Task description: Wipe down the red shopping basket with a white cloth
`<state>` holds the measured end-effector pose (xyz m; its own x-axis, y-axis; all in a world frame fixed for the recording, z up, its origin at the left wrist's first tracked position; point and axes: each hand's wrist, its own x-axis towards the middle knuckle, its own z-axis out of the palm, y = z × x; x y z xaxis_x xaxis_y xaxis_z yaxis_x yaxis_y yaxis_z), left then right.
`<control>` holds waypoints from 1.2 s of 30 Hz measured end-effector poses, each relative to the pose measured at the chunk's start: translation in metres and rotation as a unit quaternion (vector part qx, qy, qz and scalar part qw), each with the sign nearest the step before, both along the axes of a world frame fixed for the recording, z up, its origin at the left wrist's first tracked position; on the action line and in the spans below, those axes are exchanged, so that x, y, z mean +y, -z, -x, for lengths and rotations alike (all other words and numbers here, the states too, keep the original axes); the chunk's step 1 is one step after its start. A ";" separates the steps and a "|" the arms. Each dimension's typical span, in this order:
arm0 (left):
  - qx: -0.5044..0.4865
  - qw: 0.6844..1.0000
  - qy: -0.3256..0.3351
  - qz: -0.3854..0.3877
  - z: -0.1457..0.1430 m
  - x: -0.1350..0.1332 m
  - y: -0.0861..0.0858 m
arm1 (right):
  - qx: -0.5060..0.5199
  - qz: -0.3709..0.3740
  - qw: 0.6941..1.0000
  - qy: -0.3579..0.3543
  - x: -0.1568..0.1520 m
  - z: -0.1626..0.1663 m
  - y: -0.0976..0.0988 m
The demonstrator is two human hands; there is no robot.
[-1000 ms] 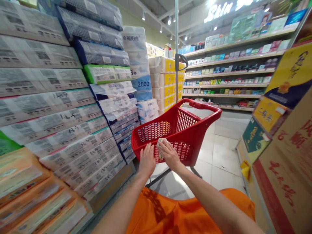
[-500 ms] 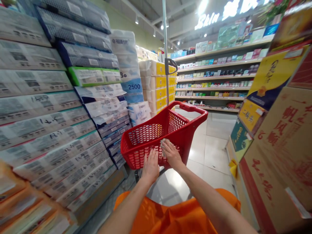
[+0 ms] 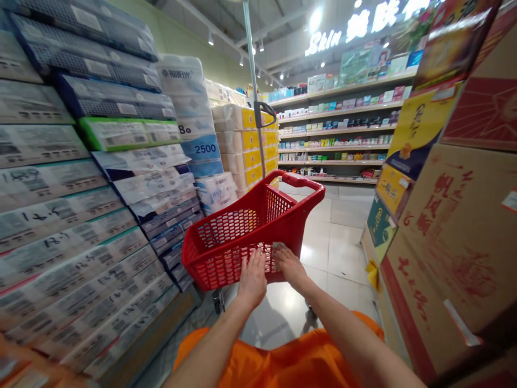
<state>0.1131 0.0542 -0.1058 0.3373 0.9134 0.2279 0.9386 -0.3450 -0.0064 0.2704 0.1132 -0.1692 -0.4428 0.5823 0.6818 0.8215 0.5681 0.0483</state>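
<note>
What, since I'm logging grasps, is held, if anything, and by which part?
The right hand holds a pale cloth at the side of the red cart; the gripped part is hidden. The left hand looks empty.

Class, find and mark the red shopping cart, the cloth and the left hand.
Red shopping cart [image 3: 283,229]: head view, near side wall.
Cloth [image 3: 277,246]: head view, visible upper edge.
Left hand [image 3: 253,279]: head view, back of the hand.

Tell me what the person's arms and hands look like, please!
The forearms are bare, with no sleeves in view. The left hand and right hand wear no gloves, and I see no rings, watches or bracelets. Orange clothing shows between the forearms.
</note>
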 end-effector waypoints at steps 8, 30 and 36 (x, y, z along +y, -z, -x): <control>-0.016 1.000 0.018 -0.013 -0.015 0.005 -0.005 | 0.148 -0.129 0.978 0.073 0.020 -0.051 -0.070; -0.078 0.987 -0.137 0.024 0.041 0.050 -0.041 | -0.008 0.075 0.987 0.139 0.046 -0.040 -0.164; -0.044 0.994 -0.100 -0.002 0.059 0.026 -0.024 | 0.032 -0.036 0.996 0.082 0.008 -0.043 -0.134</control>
<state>0.0543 0.0804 -0.0815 0.1286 0.9590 0.2524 0.9853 -0.1524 0.0772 0.3134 0.1216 -0.0349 -0.3011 0.5912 0.7482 0.9052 0.4239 0.0294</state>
